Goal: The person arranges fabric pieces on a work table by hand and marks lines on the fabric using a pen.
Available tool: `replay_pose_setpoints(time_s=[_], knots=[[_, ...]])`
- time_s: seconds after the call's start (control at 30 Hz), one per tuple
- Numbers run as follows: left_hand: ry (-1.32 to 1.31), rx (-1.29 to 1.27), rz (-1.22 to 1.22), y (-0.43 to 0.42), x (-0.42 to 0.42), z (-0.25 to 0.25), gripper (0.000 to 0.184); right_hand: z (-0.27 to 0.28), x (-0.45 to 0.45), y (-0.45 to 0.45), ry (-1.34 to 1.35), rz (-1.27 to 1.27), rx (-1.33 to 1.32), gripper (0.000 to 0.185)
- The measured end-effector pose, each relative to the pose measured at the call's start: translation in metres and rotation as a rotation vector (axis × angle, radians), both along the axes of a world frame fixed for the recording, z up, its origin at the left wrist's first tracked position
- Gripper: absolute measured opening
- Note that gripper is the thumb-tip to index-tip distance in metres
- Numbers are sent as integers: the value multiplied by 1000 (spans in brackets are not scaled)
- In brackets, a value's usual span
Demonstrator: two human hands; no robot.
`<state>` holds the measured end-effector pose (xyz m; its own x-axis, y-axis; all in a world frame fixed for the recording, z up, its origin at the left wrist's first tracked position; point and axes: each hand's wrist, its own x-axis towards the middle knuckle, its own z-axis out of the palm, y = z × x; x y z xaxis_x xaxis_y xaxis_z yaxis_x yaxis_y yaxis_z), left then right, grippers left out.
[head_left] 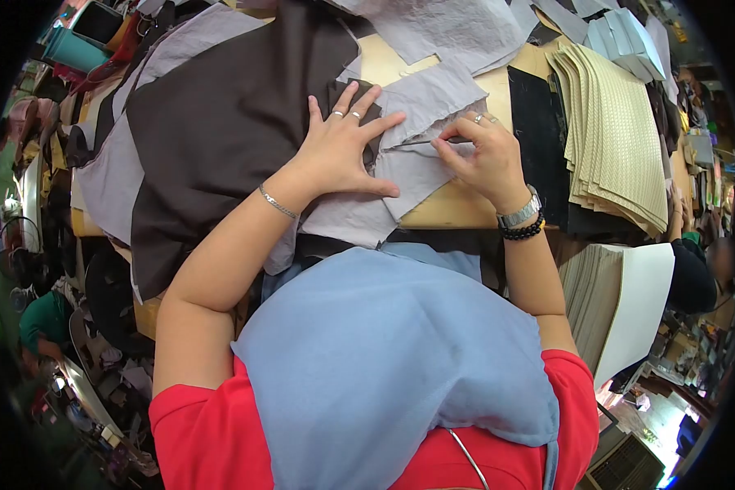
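Observation:
My left hand (347, 151) lies flat with its fingers spread. It presses on a small dark brown piece (343, 94) and the grey fabric (347, 220) beneath. My right hand (486, 155) is closed in a pinch at the thumb and forefinger. Between those fingertips is a thin dark sliver (420, 144), which points left toward my left hand; its exact kind is unclear. Grey fabric with a frayed edge (433, 98) lies around it. A large dark brown sheet (220, 106), leather-like, spreads to the left of my left hand over more grey fabric.
The wooden table (441, 208) shows between the pieces. On the right are a black strip (531, 147), a stack of cream textured sheets (612, 139) and a thick stack of white-topped boards (629, 302). Other people work at far left (45, 322) and far right (690, 269).

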<state>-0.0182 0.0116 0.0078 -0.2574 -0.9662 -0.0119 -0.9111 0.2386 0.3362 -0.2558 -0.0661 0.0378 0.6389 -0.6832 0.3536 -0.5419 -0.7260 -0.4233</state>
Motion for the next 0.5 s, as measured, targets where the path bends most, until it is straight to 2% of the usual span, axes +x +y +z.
replay_pose_setpoints(time_s=[0.5], knots=[[-2,0,5,1,-1,1,106,0,-3,-1,-3,4,45,14]])
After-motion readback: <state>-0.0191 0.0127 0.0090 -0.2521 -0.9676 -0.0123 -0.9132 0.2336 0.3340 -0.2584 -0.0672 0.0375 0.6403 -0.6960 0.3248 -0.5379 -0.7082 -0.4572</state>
